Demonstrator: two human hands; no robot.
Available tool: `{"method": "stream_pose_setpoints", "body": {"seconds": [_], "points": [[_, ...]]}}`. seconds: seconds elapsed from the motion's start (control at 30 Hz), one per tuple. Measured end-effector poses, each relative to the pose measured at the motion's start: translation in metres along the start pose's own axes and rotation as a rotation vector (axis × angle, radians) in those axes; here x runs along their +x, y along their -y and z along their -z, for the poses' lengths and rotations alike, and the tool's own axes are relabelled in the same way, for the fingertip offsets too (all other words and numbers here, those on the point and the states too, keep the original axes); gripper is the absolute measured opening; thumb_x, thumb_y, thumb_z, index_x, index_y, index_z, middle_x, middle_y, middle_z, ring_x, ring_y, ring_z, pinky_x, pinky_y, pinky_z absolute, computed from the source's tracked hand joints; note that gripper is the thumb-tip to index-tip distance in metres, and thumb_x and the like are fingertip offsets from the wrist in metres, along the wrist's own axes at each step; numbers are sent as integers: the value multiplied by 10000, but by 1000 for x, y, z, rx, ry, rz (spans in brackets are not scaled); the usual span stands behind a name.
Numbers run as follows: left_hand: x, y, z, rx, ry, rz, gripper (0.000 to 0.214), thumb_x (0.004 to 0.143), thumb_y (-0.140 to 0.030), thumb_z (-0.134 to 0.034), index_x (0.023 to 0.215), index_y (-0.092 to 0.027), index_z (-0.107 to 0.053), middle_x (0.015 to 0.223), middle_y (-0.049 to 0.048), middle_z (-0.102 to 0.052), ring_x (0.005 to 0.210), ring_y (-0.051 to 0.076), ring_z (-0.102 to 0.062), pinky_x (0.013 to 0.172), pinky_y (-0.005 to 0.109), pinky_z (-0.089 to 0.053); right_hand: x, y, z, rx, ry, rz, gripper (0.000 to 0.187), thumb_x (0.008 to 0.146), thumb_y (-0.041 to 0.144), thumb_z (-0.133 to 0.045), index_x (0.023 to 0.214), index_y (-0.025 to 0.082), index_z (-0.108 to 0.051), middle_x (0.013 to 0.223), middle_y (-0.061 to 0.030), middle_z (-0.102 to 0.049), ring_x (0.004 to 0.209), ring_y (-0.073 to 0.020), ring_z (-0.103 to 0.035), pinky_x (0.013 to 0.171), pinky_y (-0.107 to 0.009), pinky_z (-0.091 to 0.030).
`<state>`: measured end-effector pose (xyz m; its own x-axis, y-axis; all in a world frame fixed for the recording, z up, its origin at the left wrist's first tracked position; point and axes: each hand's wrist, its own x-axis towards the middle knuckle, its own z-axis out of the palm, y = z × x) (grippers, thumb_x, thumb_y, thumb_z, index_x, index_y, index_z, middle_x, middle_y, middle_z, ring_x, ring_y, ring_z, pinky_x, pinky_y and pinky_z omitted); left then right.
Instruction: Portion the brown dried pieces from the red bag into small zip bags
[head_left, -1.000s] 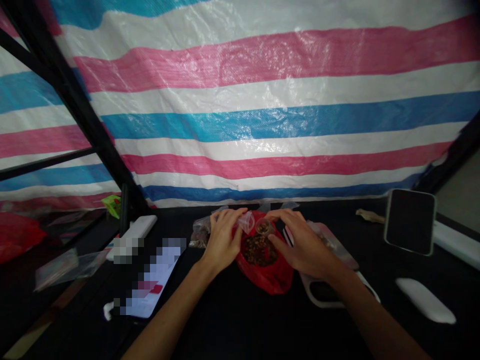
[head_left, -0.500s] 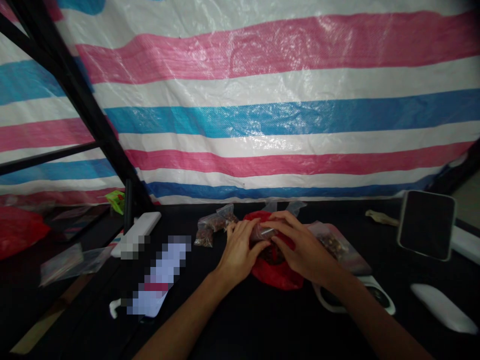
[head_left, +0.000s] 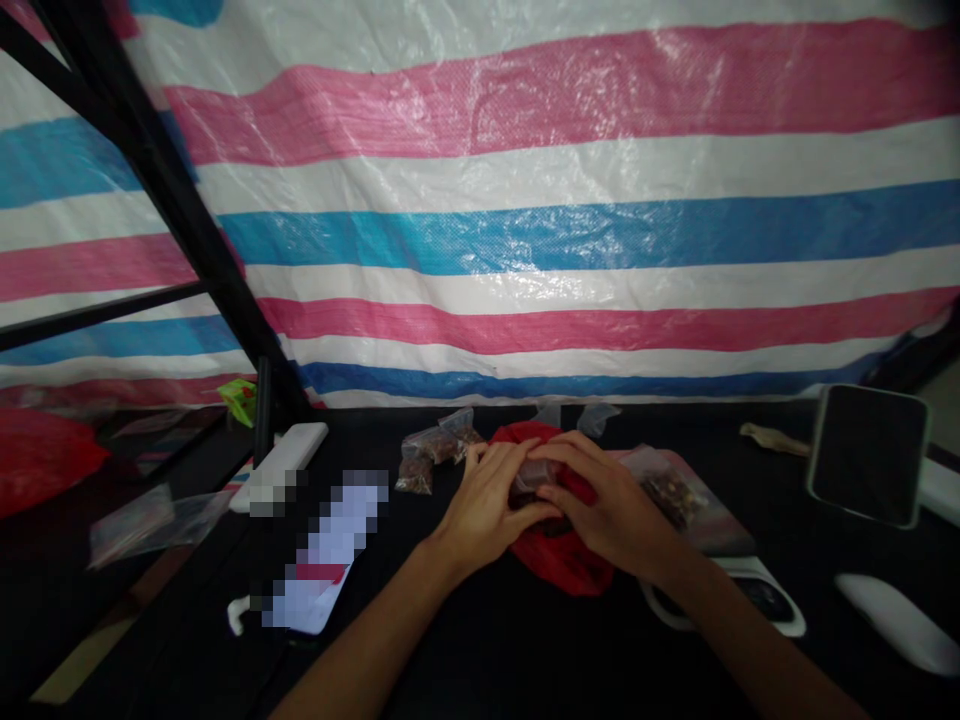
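Striped woven tarpaulin [head_left: 570,230] in pink, white and blue hangs behind a black metal frame [head_left: 176,215], and under it a dark bench [head_left: 465,640] carries everything that I watch from my remote screen. At the middle of the bench, the left hand [head_left: 487,510] and the right hand [head_left: 607,495] come close together. The left fingers [head_left: 499,470] and the right fingers [head_left: 574,455] are closed around a small clear plastic packet [head_left: 534,475], so only a little of it shows between them. This packet is just above a crumpled red plastic bag [head_left: 562,560], and I judge that the hands work over this bag so any loose piece can drop into it and not onto the bench. Just left of the hands lie small clear bags of brown pieces [head_left: 431,455], and to the right is a larger clear bag [head_left: 675,500] with similar pieces inside. Farther left, a white bar [head_left: 281,465] lies beside a flat object [head_left: 330,550] with a red band, but its surface is blurred in blocks, so I cannot read any label or brand. At the far right stands a dark panel with pale frame [head_left: 868,455].
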<state>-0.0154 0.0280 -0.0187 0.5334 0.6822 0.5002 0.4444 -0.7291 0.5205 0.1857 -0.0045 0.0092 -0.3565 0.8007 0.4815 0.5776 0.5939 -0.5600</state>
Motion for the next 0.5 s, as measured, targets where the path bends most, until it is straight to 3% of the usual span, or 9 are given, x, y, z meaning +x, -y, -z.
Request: {"method": "stream_pose_setpoints", "body": {"seconds": [0.13, 0.27, 0.4, 0.5], "points": [[-1, 4, -5, 2, -24, 36, 529, 971, -407, -647, 1436, -242, -454, 1351, 69, -656, 1227, 246, -590, 1051, 412, -347, 0, -3, -1, -30, 1, -44, 251, 954, 161, -598, 1180, 267, -622, 1229, -65, -670, 1142, -231, -632, 1008, -412, -509], [0, 3, -5, 26, -12, 24, 457, 944, -437, -681, 1331, -238, -540, 1253, 58, -691, 1164, 249, -612, 1016, 406, -357, -1, -7, 5, -99, 20, 6, 314, 933, 168, -626, 1229, 274, -634, 1253, -67, -695, 1173, -249, -638, 1044, -448, -493], [1, 0, -1, 50, -23, 35, 389, 984, -388, -632, 1340, -257, -544, 1258, 39, -693, 1172, 240, -603, 1018, 411, -343, 0, -15, 31, -203, -134, -6, 318, 999, 302, -573, 1312, 289, -630, 1305, -63, -701, 1211, -257, -636, 1055, -448, -483], [1, 0, 0, 71, -48, 69, 353, 992, -380, -619, 1320, -262, -562, 1246, 30, -702, 1143, 237, -609, 1014, 418, -349, -1, -27, 57, -397, -217, -113, 304, 1007, 461, -532, 1164, 267, -704, 1188, -73, -743, 1148, -296, -658, 1026, -480, -480]]}}
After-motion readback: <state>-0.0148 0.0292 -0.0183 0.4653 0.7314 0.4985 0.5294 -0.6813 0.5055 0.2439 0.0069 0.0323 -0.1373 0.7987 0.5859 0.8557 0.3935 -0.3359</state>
